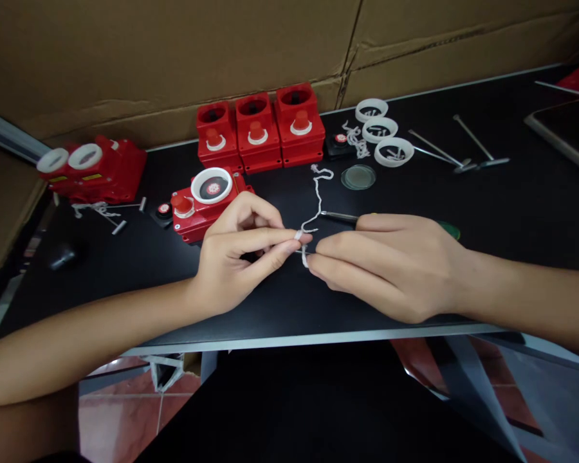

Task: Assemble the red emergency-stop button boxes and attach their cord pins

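Note:
My left hand [238, 254] is closed in a pinch, with a white string [317, 196] between its thumb and fingertips. The string's loose tail curls away across the black table, and a short loop of it hangs by my right fingertips. My right hand [398, 267] is also closed, its thumb and fingers pressed on a thin metal rod that shows slightly between the two hands. A metal tool shaft [338, 217] pokes out beyond my right knuckles; a green piece [450, 229] shows behind that hand. Just past my left hand lies a red box [197, 222] with a white ring [212, 185].
Three red boxes [258, 145] stand against the cardboard wall [183, 58]. More red boxes [120, 173] are at left. White rings [394, 152] with small parts, round glass discs [358, 177] and small metal hammers [482, 145] lie on the right. The table's front edge [318, 339] is close.

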Tool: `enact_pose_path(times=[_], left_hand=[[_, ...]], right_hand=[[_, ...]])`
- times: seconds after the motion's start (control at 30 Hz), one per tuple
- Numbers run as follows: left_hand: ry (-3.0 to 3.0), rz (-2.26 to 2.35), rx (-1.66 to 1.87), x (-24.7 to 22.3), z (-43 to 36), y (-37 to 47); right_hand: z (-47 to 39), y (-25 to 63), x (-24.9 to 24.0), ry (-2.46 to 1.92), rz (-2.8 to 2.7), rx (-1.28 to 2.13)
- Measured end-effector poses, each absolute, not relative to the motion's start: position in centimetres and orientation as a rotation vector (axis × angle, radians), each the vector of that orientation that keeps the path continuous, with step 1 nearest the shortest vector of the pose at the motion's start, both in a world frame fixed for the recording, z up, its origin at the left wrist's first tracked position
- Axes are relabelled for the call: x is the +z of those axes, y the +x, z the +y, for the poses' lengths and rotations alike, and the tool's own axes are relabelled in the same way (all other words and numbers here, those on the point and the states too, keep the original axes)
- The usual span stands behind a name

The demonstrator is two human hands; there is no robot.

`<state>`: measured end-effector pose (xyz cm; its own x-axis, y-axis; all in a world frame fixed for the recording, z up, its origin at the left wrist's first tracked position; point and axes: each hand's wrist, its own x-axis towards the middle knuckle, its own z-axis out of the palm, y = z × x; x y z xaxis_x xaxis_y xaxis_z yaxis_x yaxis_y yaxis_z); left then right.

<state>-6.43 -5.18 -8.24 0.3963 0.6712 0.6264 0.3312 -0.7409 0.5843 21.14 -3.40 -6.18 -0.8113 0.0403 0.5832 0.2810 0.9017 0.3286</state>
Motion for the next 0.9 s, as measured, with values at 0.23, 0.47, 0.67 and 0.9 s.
enact_pose_path(times=[0.23, 0.47, 0.67, 0.9], left_hand=[[2.395, 0.740, 1.048, -7.9, -5.4, -6.2], [2.336, 0.610, 1.013, -7.9, -5.0, -6.4], [2.203, 0.665, 0.973, -7.4, -5.0, -6.4], [2.119, 0.651, 0.993, -7.7, -4.8, -6.3]], right_hand=[[-3.2, 21.2, -6.7, -0.209, -2.358, -0.620], [-2.6, 20.8, -6.6, -0.427, -2.432, 0.160], [-2.3, 20.6, -5.9, -0.471, -2.360, 0.741], [-2.0, 20.6, -6.4, -0.405, -2.360, 0.681]])
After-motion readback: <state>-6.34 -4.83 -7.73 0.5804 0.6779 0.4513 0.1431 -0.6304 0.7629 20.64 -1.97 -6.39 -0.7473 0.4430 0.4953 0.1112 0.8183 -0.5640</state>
